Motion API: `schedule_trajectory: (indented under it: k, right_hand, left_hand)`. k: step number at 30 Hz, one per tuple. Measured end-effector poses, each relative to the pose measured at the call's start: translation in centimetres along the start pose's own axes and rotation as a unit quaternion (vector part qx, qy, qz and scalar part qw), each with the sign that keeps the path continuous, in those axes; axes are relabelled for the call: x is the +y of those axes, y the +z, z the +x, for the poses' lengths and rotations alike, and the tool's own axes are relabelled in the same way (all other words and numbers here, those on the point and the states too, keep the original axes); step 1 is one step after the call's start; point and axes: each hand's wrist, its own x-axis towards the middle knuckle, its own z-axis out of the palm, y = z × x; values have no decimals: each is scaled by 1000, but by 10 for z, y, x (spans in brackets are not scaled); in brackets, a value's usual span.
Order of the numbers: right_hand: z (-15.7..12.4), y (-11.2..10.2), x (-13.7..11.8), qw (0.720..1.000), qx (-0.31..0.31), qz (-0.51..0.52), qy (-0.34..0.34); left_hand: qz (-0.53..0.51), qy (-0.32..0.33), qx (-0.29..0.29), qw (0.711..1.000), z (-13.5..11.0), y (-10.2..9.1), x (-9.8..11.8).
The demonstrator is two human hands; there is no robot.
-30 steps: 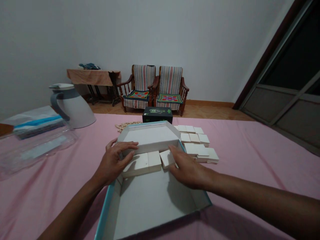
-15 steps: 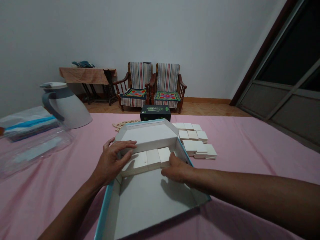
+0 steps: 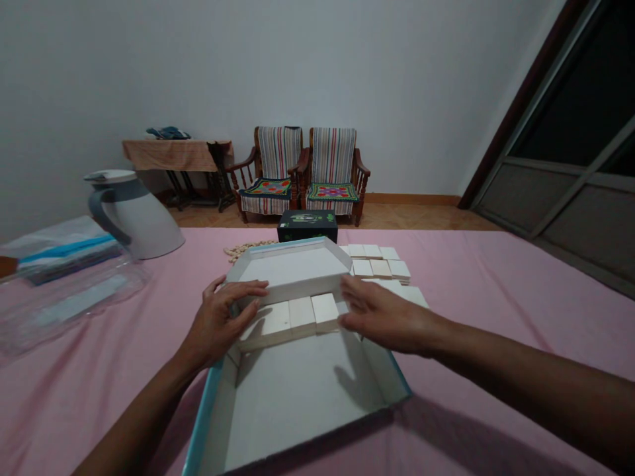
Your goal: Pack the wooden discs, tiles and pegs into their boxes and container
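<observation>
A shallow box (image 3: 297, 410), white inside with a blue outer edge, lies tilted in front of me. Across its middle runs a row of pale wooden square tiles (image 3: 301, 315). My left hand (image 3: 223, 317) rests over the box's left wall, fingers stretched out above the left end of that row. Fingers apart and slightly blurred, my right hand (image 3: 381, 314) hovers at the box's right wall, just right of the last tile, with nothing seen in it. Beyond the right wall, more stacked square tiles (image 3: 381, 268) sit on the pink cloth, partly hidden behind my right hand.
On the pink cloth (image 3: 496, 317) stand a black box (image 3: 307, 226) and, at left, a white-grey jug (image 3: 143, 221). Small wooden pieces (image 3: 245, 250) lie beside the black box. A clear plastic tray (image 3: 74, 301) and a blue-edged packet (image 3: 64, 251) are on the left.
My right hand has lifted from the right end of the tile row and moved right and up to the box's wall, its fingers opening. The left hand has stayed nearly still.
</observation>
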Motion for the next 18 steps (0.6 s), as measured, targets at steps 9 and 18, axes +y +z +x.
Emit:
schedule_trajectory:
  k: [9,18]
  right_hand:
    - [-19,-80,53,993,77,-88,0]
    - [-32,-28,34,994,67,36,-73]
  left_hand:
    - [-4,1,-3,1000,0,1,-5]
    - [13,-2,-4,1000,2,0,-2]
